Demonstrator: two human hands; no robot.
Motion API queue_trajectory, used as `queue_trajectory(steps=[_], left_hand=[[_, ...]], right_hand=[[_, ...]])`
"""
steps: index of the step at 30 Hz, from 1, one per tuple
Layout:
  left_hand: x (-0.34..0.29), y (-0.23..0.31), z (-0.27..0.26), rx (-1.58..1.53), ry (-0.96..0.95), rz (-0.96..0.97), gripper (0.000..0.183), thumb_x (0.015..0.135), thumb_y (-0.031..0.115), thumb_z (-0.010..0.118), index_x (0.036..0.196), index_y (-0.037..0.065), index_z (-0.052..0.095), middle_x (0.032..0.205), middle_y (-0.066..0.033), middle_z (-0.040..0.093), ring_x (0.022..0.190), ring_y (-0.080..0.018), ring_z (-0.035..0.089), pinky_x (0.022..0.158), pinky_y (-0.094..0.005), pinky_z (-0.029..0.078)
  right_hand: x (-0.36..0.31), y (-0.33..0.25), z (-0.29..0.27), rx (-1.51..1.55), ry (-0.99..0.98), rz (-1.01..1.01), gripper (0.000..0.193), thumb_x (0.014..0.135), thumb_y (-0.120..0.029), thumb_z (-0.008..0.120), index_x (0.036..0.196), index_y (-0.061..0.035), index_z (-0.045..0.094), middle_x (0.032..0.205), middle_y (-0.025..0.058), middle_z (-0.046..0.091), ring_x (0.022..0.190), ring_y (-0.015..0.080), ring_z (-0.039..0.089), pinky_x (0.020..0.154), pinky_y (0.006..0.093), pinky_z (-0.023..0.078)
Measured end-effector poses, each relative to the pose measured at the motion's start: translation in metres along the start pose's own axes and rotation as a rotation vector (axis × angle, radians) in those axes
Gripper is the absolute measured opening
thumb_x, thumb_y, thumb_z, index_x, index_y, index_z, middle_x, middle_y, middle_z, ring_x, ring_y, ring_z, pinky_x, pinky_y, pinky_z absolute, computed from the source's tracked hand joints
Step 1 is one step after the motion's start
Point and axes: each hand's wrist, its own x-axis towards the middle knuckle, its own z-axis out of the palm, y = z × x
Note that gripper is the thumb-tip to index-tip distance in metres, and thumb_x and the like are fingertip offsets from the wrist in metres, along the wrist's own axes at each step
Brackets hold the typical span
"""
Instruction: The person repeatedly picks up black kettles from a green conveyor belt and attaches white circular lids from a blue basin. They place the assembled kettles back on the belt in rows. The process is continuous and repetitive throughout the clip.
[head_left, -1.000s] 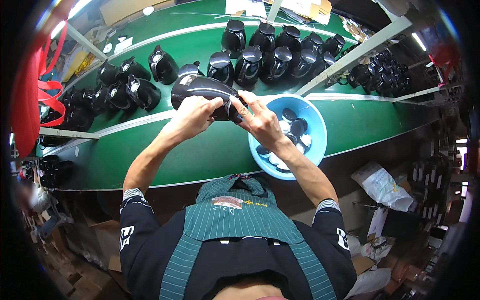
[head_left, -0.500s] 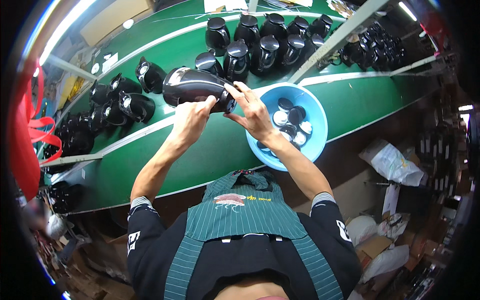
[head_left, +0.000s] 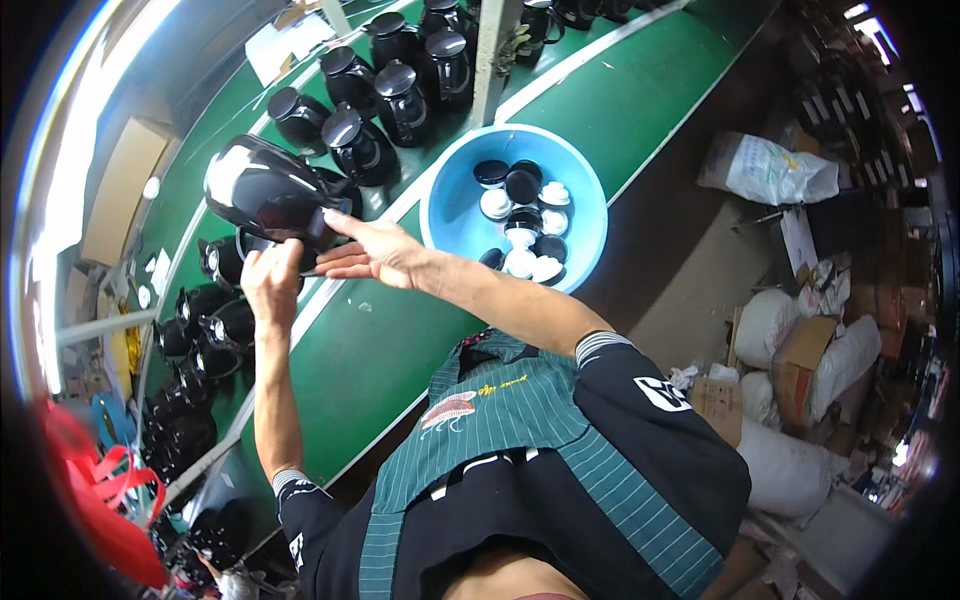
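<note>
A glossy black jug [head_left: 262, 185] is held tilted above the green table, toward the left. My left hand [head_left: 272, 285] is closed at its near side, fingers curled; exactly which part it grips is partly hidden. At the jug's right-hand end, my right hand [head_left: 378, 252] holds it between the thumb above and fairly straight fingers below. To the right stands a light blue plastic basin [head_left: 590, 215]. Inside it lie several round lids, among them a black lid [head_left: 522, 187] and one with its white underside [head_left: 495, 204] showing.
Several lidded black jugs [head_left: 402, 105] stand beyond the basin and the held jug. More black jugs [head_left: 230, 325] without lids crowd the left. A metal post [head_left: 492, 60] rises behind the basin. White sacks [head_left: 765, 325] and cartons [head_left: 808, 365] sit on the floor at right.
My view has turned, so the basin and sacks sit differently in the picture. Both hands have moved left with the jug, away from the basin.
</note>
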Motion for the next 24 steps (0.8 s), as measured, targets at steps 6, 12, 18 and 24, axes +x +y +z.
queue_trajectory(steps=[6, 12, 18, 24], left_hand=[[0.059, -0.129, 0.049, -0.404, 0.344, -0.696, 0.028, 0.088, 0.024, 0.085, 0.1, 0.004, 0.069, 0.08, -0.0051, 0.068, 0.069, -0.0198, 0.061, 0.07, -0.0321, 0.05], [-0.002, -0.292, 0.187, -0.828, 0.232, -1.124, 0.04, 0.083, 0.036, 0.089, 0.09, 0.001, 0.072, 0.084, -0.0038, 0.067, 0.074, -0.0129, 0.059, 0.069, -0.0313, 0.049], [0.038, -0.211, 0.235, -0.092, -0.226, -0.253, 0.045, 0.081, 0.004, 0.067, 0.126, 0.008, 0.071, 0.119, -0.0155, 0.075, 0.108, -0.0281, 0.072, 0.096, -0.0385, 0.057], [0.011, -0.153, 0.174, -0.532, 0.127, -1.083, 0.043, 0.085, 0.015, 0.071, 0.125, 0.0, 0.066, 0.106, -0.0169, 0.076, 0.094, -0.0269, 0.073, 0.092, -0.0378, 0.058]], right_hand=[[-0.038, -0.002, -0.148, -1.056, 0.559, -0.693, 0.047, 0.099, -0.031, 0.075, 0.133, 0.0006, 0.066, 0.112, 0.0171, 0.076, 0.097, 0.0218, 0.076, 0.08, 0.0348, 0.061], [-0.04, -0.024, -0.265, -1.667, 1.083, -0.65, 0.091, 0.082, -0.02, 0.086, 0.155, -0.0002, 0.036, 0.147, 0.0304, 0.045, 0.135, 0.0476, 0.047, 0.116, 0.0519, 0.04], [-0.019, -0.068, -0.307, -1.81, 1.037, -0.437, 0.08, 0.085, -0.016, 0.079, 0.153, -0.0032, 0.037, 0.139, 0.035, 0.049, 0.132, 0.0513, 0.048, 0.113, 0.0561, 0.042], [-0.029, -0.095, -0.28, -2.025, 0.841, 0.044, 0.085, 0.087, -0.038, 0.08, 0.155, -0.0141, 0.036, 0.141, 0.0328, 0.055, 0.123, 0.0524, 0.061, 0.106, 0.0577, 0.049]])
